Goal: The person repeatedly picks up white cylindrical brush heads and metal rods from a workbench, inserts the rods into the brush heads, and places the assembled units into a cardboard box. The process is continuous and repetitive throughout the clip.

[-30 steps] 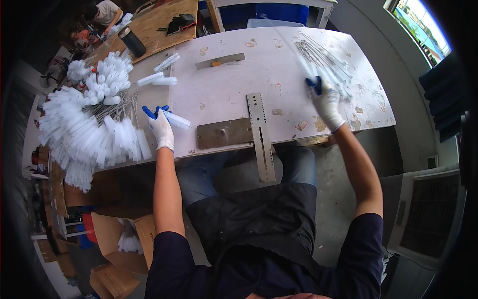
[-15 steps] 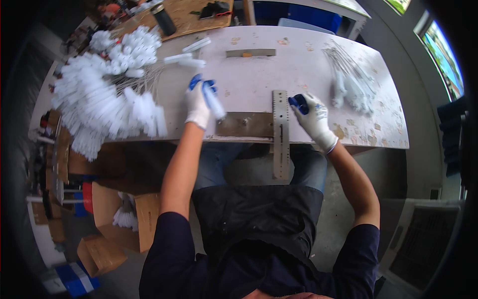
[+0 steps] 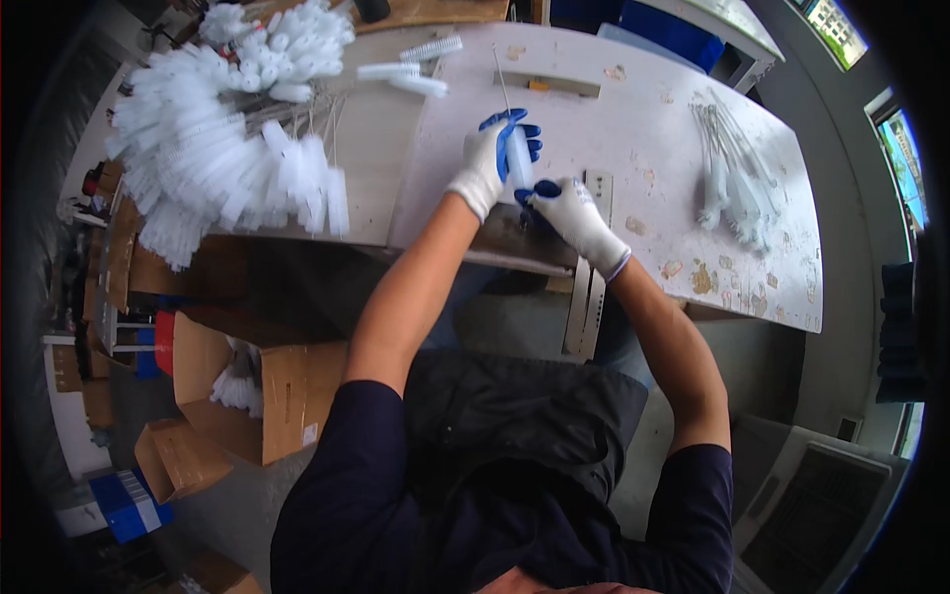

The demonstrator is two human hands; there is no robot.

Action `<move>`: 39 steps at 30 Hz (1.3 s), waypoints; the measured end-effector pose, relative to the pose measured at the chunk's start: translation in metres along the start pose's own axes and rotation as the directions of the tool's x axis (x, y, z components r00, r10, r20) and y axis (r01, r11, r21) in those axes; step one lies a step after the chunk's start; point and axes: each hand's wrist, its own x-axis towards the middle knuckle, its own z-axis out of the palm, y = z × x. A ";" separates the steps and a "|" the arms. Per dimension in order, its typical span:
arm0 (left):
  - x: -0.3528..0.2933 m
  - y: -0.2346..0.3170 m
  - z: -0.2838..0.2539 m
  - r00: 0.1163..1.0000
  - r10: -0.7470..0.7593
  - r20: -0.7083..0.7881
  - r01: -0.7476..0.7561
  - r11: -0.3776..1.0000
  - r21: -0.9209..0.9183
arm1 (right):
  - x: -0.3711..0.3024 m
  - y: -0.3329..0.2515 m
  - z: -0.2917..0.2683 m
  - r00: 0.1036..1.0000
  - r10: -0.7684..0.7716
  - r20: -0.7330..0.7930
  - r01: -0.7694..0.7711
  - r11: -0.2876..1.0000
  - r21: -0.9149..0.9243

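My left hand (image 3: 487, 163), in a white glove with blue fingertips, is wrapped round a white bottle brush (image 3: 519, 158). The brush's thin wire stem (image 3: 502, 77) sticks up beyond the fingers toward the far side of the table. At the brush's near end my right hand (image 3: 574, 213), gloved alike, pinches with thumb and fingers; whether a small piece is in the pinch too is hidden. Below both hands lies a flat metal plate (image 3: 495, 241) at the table's near edge. A perforated metal strip (image 3: 591, 307) crosses it, partly covered by my right hand, and overhangs the edge.
A big heap of white brushes (image 3: 198, 148) covers the table's left side, with a few loose ones (image 3: 404, 71) beside it. Farther back lies a metal bar (image 3: 564, 85). More wire-stemmed brushes (image 3: 732, 193) lie at right. An open cardboard box (image 3: 297, 396) stands below left.
My left hand has carried the brush right and away from me, its stem now pointing up. My right hand has moved left to the brush's near end. The whole view has shifted.
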 end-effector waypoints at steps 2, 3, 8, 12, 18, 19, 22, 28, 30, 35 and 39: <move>-0.009 0.006 0.012 0.997 -0.038 -0.060 0.049 0.981 0.185 | -0.006 -0.005 -0.006 0.999 0.043 -0.014 -0.044 0.996 -0.083; -0.009 0.009 0.012 0.997 -0.027 -0.066 0.042 0.969 0.242 | -0.001 -0.007 -0.005 0.999 0.052 -0.017 -0.053 0.992 -0.112; -0.013 0.004 0.004 0.994 -0.103 -0.037 0.109 0.962 0.249 | 0.002 -0.007 -0.001 0.994 0.029 0.101 0.000 0.960 -0.278; -0.012 0.001 0.002 0.992 -0.124 -0.001 0.121 0.968 0.219 | 0.002 -0.010 -0.002 0.990 0.007 0.143 0.045 0.935 -0.351; 0.003 0.001 -0.005 0.988 -0.143 0.055 0.131 0.975 0.178 | 0.004 -0.010 0.000 0.996 -0.037 0.084 0.061 0.952 -0.301; 0.004 0.001 -0.005 0.987 -0.149 0.053 0.139 0.976 0.165 | 0.004 -0.009 0.001 0.996 -0.045 0.075 0.065 0.956 -0.287; -0.001 -0.006 -0.014 0.987 -0.119 0.108 0.106 0.988 0.115 | 0.004 -0.006 0.003 0.986 -0.076 0.147 0.128 0.915 -0.382; -0.002 -0.005 -0.019 0.980 -0.128 0.155 0.113 0.988 0.102 | -0.011 0.009 -0.003 0.880 -0.475 -0.022 0.380 0.730 -0.568; -0.002 -0.005 -0.018 0.982 -0.126 0.144 0.110 0.988 0.111 | -0.017 0.009 -0.015 0.813 -0.581 -0.041 0.455 0.677 -0.578; -0.005 -0.003 -0.019 0.984 -0.090 0.156 0.069 0.988 0.136 | -0.022 -0.003 -0.032 0.651 -0.715 0.255 0.696 0.428 -0.576; -0.005 -0.002 -0.012 0.982 -0.124 0.145 0.102 0.984 0.148 | -0.009 0.003 -0.027 0.592 -0.644 0.486 0.757 0.236 -0.609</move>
